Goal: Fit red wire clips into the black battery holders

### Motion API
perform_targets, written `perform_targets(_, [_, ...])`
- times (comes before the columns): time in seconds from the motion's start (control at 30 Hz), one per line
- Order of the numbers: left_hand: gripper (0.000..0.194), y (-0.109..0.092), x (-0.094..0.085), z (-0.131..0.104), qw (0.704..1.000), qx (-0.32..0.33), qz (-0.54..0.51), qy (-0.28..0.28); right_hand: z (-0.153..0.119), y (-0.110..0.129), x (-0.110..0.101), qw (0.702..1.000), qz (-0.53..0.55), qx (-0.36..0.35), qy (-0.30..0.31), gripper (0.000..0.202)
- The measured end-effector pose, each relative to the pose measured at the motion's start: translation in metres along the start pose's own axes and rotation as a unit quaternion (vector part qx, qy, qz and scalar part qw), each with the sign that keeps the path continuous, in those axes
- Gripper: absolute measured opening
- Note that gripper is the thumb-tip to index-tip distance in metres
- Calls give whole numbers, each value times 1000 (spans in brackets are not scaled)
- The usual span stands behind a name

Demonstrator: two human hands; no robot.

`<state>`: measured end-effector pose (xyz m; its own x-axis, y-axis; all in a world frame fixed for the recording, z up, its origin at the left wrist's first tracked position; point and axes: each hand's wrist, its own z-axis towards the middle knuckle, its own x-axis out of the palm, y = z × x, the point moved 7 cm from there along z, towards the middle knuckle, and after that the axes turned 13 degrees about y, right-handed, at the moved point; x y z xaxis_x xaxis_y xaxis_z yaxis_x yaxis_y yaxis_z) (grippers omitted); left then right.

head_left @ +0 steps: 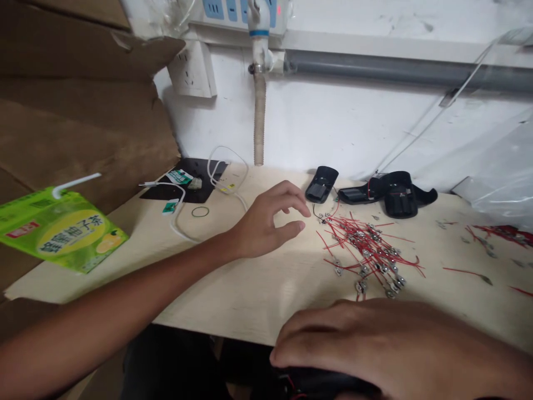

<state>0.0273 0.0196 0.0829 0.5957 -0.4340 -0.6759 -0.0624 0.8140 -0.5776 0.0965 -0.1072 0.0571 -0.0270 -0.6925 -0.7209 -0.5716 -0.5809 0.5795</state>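
My left hand [268,222] hovers over the table with its fingers apart and curved, nothing between them, just left of a pile of red wires with small metal pieces [366,244]. Low in the view, at the table's front edge, my right hand [353,339] is wrapped over a black plastic part [325,382] with a bit of red wire on it. Much of that part is hidden under the hand. A black plastic piece [322,184] lies beyond my left hand, and more black pieces [400,194] lie behind the pile.
A green drink carton [62,230] with a straw stands at the left by a cardboard box [83,122]. A white cable [177,219] crosses a black sheet [200,191]. More red wires [503,234] and a clear plastic bag [499,189] are at the right.
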Motion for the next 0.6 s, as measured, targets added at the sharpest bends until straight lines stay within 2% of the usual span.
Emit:
perform_targets(0.23, [13, 10, 10, 1, 998, -36, 10, 54, 3, -3, -9, 996, 16, -64, -54, 40])
perform_targets(0.3, [13, 14, 12, 1, 997, -47, 6, 65, -2, -17, -25, 991, 6, -63, -121, 29])
perform_targets(0.37, [13, 17, 14, 1, 996, -56, 7, 71, -16, -42, -52, 972, -16, -33, -233, 20])
perform_targets(0.43, [14, 18, 15, 1, 995, -62, 12, 74, -40, -74, -81, 930, -84, 51, -354, 19])
perform_targets(0.5, [15, 19, 15, 1, 995, -66, 19, 79, -73, -107, -105, 843, -202, 201, -457, 18])
perform_targets(0.57, [16, 19, 16, 1, 994, -70, 25, 84, -101, -141, -118, 767, -246, 370, -464, 21])
perform_targets(0.6, [16, 20, 16, 1, 993, -72, 29, 87, -112, -157, -120, 744, -245, 442, -436, 23])
